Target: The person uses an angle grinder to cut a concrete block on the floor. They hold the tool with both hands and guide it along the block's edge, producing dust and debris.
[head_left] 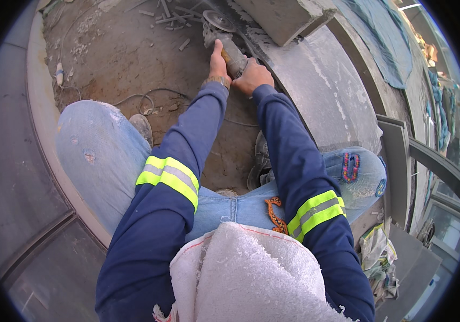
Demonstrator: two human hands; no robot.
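Observation:
An angle grinder point(233, 60) with a dusty body and a round disc point(219, 21) at its far end lies between my two hands. My left hand point(219, 67) is closed round the tool just behind its head, thumb pointing forward along the body. Behind it, my right hand point(254, 77) wraps the rear of the grinder. The disc sits over the dusty ground, beside the edge of a grey stone slab point(326, 80). Whether the disc touches the slab or spins, I cannot make out.
A thick concrete block point(289, 19) rests on the slab's far end. Thin offcut strips point(173, 17) litter the ground beyond the grinder. A cable point(144, 99) loops across the dirt, and a white connector point(59, 74) lies at the left. Crumpled bags point(378, 252) sit at the lower right.

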